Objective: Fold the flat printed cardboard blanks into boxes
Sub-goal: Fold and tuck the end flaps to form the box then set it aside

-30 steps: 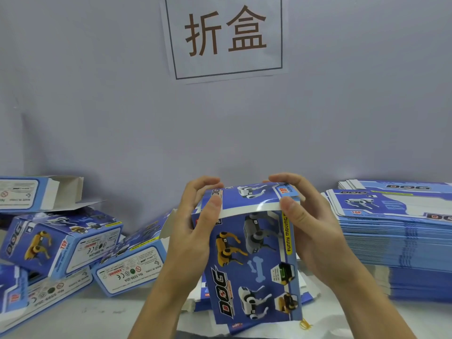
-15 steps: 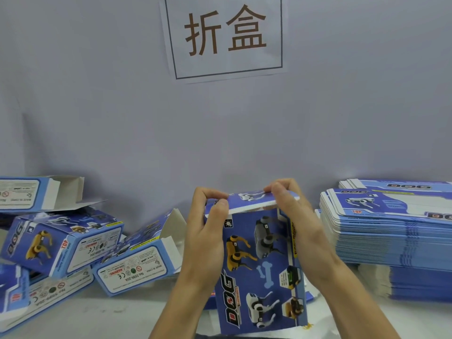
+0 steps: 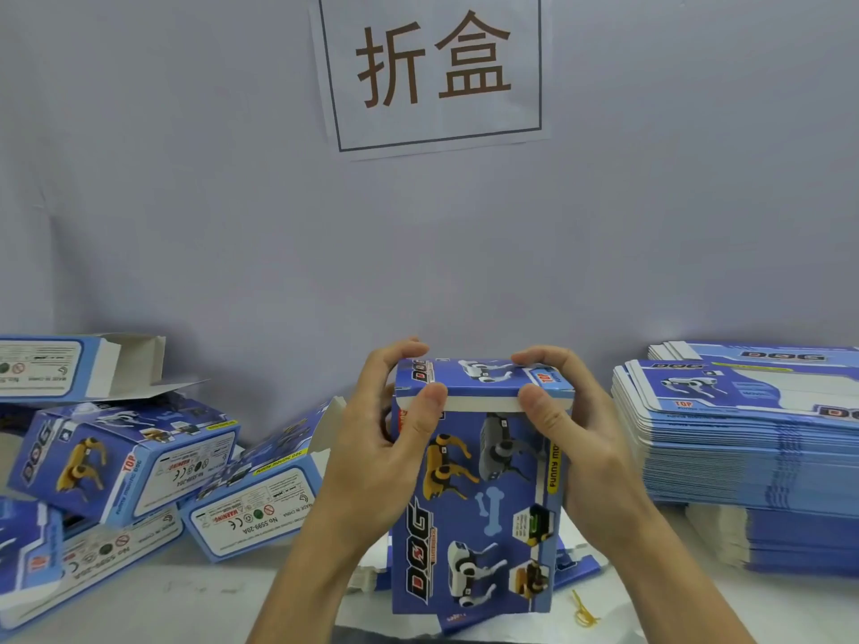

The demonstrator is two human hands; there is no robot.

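I hold a blue printed box upright at the centre, its front showing robot dogs and the word DOG. My left hand grips its upper left corner, thumb on the front edge and fingers over the top. My right hand grips the upper right corner the same way. The top flap lies folded down across the top, with its white tuck edge showing between my thumbs. A tall stack of flat blanks sits to the right.
Several folded boxes lie piled at the left, some with open end flaps. A paper sign hangs on the grey wall. More flat blanks lie under the held box. A yellow rubber band lies on the white table.
The top flap has come down from raised and curved to flat over the box's top. Both hands have closed in on the upper corners, thumbs now pressing at the front edge.
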